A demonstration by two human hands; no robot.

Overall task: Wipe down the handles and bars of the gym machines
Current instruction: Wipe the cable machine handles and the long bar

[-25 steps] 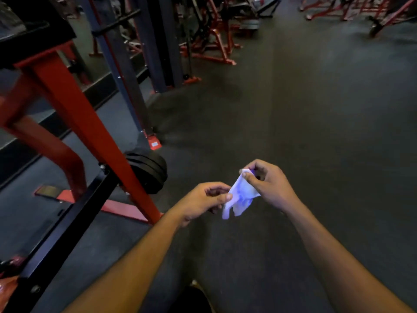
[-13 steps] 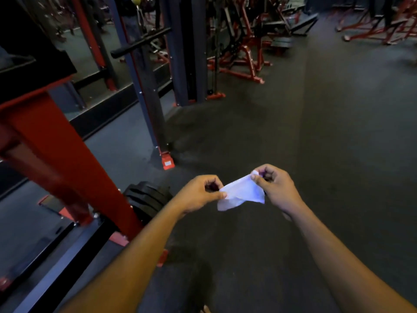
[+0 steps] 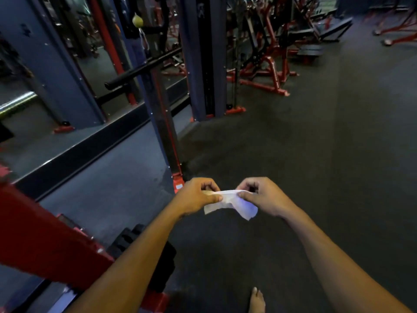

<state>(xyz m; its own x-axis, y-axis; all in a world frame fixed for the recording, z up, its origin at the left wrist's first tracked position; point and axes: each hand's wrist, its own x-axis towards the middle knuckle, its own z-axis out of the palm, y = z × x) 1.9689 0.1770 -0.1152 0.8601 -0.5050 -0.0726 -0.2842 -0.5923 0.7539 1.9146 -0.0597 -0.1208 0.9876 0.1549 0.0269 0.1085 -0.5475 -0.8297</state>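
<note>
Pinching a white wipe [image 3: 230,203] between them, the left hand [image 3: 195,198] and right hand [image 3: 261,196] stretched it — both gripped tight. Black padded bar [image 3: 144,68] stood ahead-left.

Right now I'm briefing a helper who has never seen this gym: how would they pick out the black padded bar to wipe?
Start at the tall dark blue upright post standing at the left edge of the dark rubber floor, ahead of the hands. The black padded bar crosses it, slanting up to the right. Unlike the shiny chrome bar further left, it is matte black and thickly cushioned.
</note>
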